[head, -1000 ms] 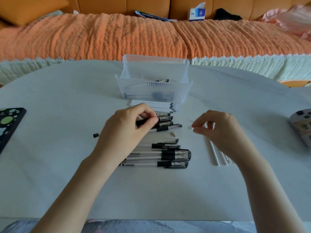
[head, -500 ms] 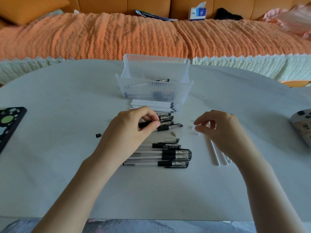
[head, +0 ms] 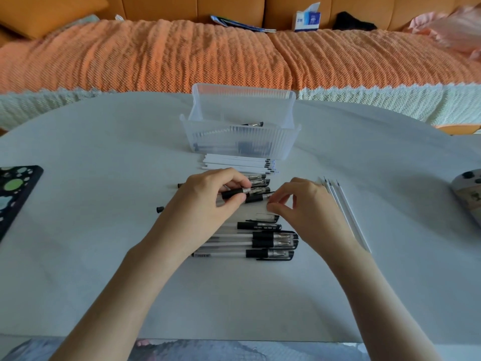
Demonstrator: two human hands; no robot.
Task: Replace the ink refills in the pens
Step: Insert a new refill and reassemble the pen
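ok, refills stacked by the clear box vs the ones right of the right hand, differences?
The stacked refills lie crosswise in front of the clear box, tips to the right; the loose refills run away from the person, tips far. The stacked refills are many, piled; the loose refills are about three, side by side. Both: thin white tubes, dark tips.

The pens are clear with black grips, refills white, bin ribbed translucent, blanket orange.

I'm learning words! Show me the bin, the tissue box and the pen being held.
bin (head: 239, 145): head view, ribbed front wall.
tissue box (head: 309, 22): head view, front face.
held pen (head: 234, 193): head view, black grip.
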